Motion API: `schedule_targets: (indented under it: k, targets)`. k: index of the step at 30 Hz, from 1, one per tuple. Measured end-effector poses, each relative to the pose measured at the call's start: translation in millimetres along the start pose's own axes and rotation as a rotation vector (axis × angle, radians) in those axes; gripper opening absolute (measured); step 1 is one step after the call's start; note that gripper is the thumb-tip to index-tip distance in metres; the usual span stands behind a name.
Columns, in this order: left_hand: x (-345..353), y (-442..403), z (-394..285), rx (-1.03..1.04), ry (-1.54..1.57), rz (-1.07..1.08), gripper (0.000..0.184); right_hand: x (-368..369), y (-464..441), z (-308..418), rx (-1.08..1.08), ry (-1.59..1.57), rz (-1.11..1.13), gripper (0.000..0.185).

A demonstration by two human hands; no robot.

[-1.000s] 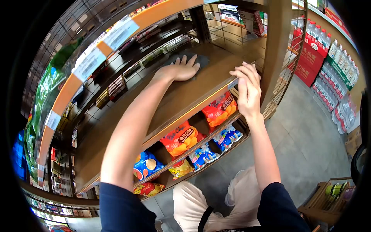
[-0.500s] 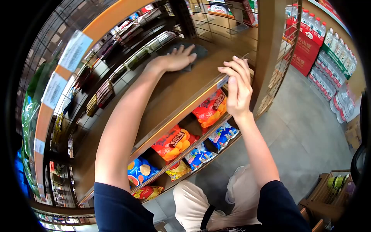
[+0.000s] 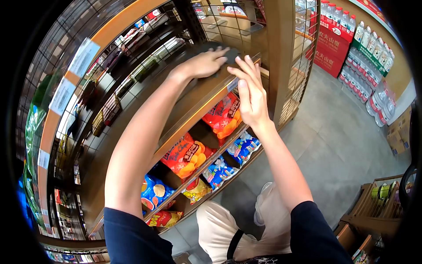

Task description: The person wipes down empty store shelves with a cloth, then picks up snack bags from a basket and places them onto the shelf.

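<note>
Palm down on the brown shelf board (image 3: 193, 102), my left hand (image 3: 203, 64) presses on a dark grey cloth (image 3: 232, 55), its fingers bent over it. Part of the cloth is hidden under the hand, and the fingers are slightly blurred. My right hand (image 3: 250, 94) is open at the front edge of the same board, beside a price label (image 3: 232, 84), with nothing in it. Its fingers stretch up over the edge. Just below hang red chip bags (image 3: 187, 156) and blue snack bags (image 3: 218, 171) on the lower tiers.
A wooden post (image 3: 278, 57) and wire side panel (image 3: 303, 66) bound the shelf on the right. Wire mesh (image 3: 224, 26) closes its back. Red cartons (image 3: 327, 48) and packs of bottled water (image 3: 360, 70) stand across the grey floor (image 3: 303, 145). A wooden crate (image 3: 382, 207) is at lower right.
My left hand has shifted slightly along the board with the cloth, and its fingers are less spread. My view has turned right, so the right hand and shelf appear further left.
</note>
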State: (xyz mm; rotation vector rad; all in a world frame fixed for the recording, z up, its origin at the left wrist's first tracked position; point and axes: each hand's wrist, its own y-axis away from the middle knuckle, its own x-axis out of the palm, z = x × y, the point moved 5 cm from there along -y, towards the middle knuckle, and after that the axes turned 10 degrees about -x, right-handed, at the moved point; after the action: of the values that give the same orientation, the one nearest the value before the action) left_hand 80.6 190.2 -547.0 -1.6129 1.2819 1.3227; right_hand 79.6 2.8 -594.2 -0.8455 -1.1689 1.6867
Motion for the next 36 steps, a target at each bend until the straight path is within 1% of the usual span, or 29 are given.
schedule_targets:
  k: [2,5,8,11,12,14,15,17,18,20,21,22,24,25,26,28,29,30,32,34,35,36]
  targets:
    - [-4.7,7.3,-26.9,0.038,0.1,0.058,0.053,0.9,1.1,0.4,-0.005,0.01,0.017,0.03]
    - [3.5,17.9,-38.1,0.141,0.224,0.075,0.048,2.8,4.3,-3.3,-0.007,0.004,0.011,0.031]
    - [1.6,26.8,-27.2,0.137,0.259,0.074,0.045,3.0,4.7,-0.9,-0.024,0.011,0.04,0.032]
    - [-11.1,57.1,-39.2,0.093,0.254,0.064,0.04,3.3,4.6,2.0,-0.035,0.031,0.048,0.033]
    - [-5.2,51.0,-21.2,0.162,0.207,-0.107,0.036,4.6,4.4,1.3,-0.044,0.05,0.039,0.033]
    - [-17.9,75.8,-22.5,0.035,0.169,0.027,0.036,5.3,3.5,-1.8,-0.075,0.068,0.028,0.032]
    - [-24.3,89.7,-17.4,0.008,0.162,0.018,0.036,5.3,2.4,-2.6,-0.072,0.068,0.006,0.032]
    - [-42.4,118.5,-3.0,-0.087,0.105,-0.144,0.033,8.2,0.9,-0.8,-0.022,0.056,-0.075,0.036]
    - [-51.8,136.8,3.6,-0.092,0.107,-0.232,0.033,12.1,0.9,1.5,0.011,0.045,-0.128,0.039]
    - [-68.9,168.3,20.7,-0.178,0.136,-0.319,0.033,21.8,1.4,6.0,0.086,0.014,-0.261,0.045]
    - [-79.2,189.5,21.6,-0.148,0.095,-0.427,0.033,25.7,0.0,12.0,0.129,0.018,-0.302,0.05]
    - [-87.1,210.2,21.8,-0.158,0.074,-0.477,0.033,29.2,-1.9,12.0,0.13,0.001,-0.342,0.054]
    - [-96.5,254.2,28.5,-0.237,0.069,-0.561,0.033,31.1,-7.0,17.6,0.314,-0.09,-0.37,0.057]
    - [-99.9,271.4,39.7,-0.206,0.066,-0.604,0.033,28.3,-11.0,25.7,0.349,-0.094,-0.399,0.056]
    - [-103.4,291.4,47.3,-0.238,0.07,-0.645,0.034,29.1,-18.3,35.9,0.374,-0.103,-0.424,0.056]
    - [-113.1,338.4,47.2,-0.355,-0.029,-0.772,0.037,32.5,-31.6,73.0,0.287,-0.061,-0.415,0.052]
    - [-116.9,363.2,47.3,-0.402,-0.102,-0.847,0.037,42.8,-36.3,94.5,0.363,-0.17,-0.405,0.048]
    - [-119.4,387.0,48.6,-0.362,-0.179,-0.942,0.035,58.2,-36.6,111.1,0.398,-0.353,-0.389,0.046]
    - [-124.9,432.3,34.7,-0.495,-0.176,-1.036,0.035,94.4,-39.9,151.1,0.259,-0.458,-0.217,0.041]
    - [-122.1,470.1,22.9,-0.58,-0.271,-1.083,0.034,136.7,-41.5,197.3,0.212,-0.708,-0.108,0.031]
    - [-117.6,493.1,19.1,-0.721,-0.233,-1.135,0.034,156.1,-37.3,220.6,0.234,-0.878,-0.015,0.021]
    - [-103.0,515.6,21.5,-0.686,-0.249,-1.219,0.034,171.2,-30.6,245.8,0.235,-0.948,0.097,0.017]
